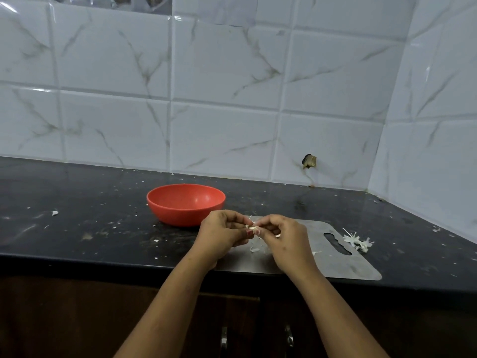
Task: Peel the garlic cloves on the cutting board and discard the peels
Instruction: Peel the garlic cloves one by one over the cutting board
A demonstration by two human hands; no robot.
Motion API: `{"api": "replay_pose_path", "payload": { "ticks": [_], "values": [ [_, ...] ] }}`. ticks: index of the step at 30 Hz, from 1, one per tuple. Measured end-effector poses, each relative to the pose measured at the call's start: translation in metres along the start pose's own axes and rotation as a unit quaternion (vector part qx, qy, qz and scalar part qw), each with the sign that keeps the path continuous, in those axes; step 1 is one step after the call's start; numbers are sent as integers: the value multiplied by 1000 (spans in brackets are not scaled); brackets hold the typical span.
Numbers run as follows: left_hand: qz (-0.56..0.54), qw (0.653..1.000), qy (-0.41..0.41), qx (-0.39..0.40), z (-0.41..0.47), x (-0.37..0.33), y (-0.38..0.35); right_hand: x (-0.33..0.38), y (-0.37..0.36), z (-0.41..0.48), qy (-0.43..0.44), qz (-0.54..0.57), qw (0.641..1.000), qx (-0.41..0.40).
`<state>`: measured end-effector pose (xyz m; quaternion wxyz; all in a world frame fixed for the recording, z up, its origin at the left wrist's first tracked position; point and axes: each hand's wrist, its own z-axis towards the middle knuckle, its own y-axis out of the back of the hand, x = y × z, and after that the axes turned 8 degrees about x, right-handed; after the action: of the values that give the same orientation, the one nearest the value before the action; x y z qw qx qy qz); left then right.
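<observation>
Both hands are raised just above the left half of the cutting board (356, 264), fingertips meeting. The left hand (223, 232) is curled and pinches a small pale garlic clove (254, 229). The right hand (281, 237) is also curled, its fingertips pinching the same clove from the other side. The clove is small and partly hidden by the fingers, so I cannot tell how much skin it carries.

The board is grey and thin, with a slot handle toward its right end. Its front edge runs close along the front edge of the table (77, 228), and the forearms cross that edge. A few loose peel scraps (255, 248) lie on the board below the hands.

A bigger peel pile (357, 241) sits on the table at the board's right edge, beside the slot.

A red bowl (184, 205) stands upright on the table behind and to the left of the left hand. Whether it touches the board's far left corner is hidden by that hand.

Left of the bowl runs a wide stretch of dark table dotted with pale flecks. To the right, the table narrows into the corner of the tiled wall (222, 73). A strip of table lies between the bowl and the wall, and there is a chipped hole (309, 161) low in the tile.

Cabinet handles (224, 339) show below the front edge.
</observation>
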<state>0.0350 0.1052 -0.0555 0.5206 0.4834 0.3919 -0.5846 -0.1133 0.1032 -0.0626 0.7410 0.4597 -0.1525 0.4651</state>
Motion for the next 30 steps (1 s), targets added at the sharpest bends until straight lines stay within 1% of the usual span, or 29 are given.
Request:
{"api": "replay_pose_path", "payload": {
  "ticks": [5, 8, 13, 18, 20, 24, 27, 30],
  "values": [
    [57, 998, -6, -25, 0, 1, -3, -3, 2, 7, -38, 37, 999, 7],
    [108, 993, -18, -35, 0, 1, -4, -3, 2, 8, -60, 87, 994, 25],
    [223, 973, -49, -43, 0, 2, -6, -5, 1, 8, -79, 158, 984, 24],
    [301, 950, -75, -43, -1, 2, -9, -5, 0, 6, -77, 168, 982, 39],
    [318, 944, -84, -43, -2, 1, -9, -5, 0, 6, -83, 190, 977, 41],
    [313, 944, -94, -44, -3, 0, -9, -4, 1, 5, -85, 227, 969, 44],
    [316, 942, -100, -52, -4, 0, -11, -3, 2, 4, -83, 237, 967, 43],
    [345, 930, -111, -60, -4, 1, -12, -3, 3, 4, -82, 238, 967, 43]
  ]
}}
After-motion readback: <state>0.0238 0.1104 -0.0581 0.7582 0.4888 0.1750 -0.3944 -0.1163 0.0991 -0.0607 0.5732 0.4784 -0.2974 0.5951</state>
